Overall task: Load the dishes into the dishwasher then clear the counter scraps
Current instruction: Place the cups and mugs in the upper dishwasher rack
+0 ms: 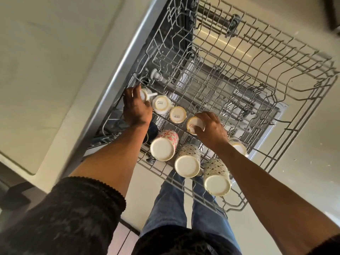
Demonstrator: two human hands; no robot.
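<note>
Head view: upturned cream cups [178,115] line the grey wire rack [276,74].

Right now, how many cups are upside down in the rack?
8. Far row: one under the left hand, two printed cups, one under the right hand. Near row: red-flowered mug, two dark-patterned mugs, one behind the right wrist. Others may be hidden.

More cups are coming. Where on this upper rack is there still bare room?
The rack is bare across its far half, beyond the small cups. The near-left corner is crowded: the left hand and right hand each hold a cup beside three patterned mugs.
</note>
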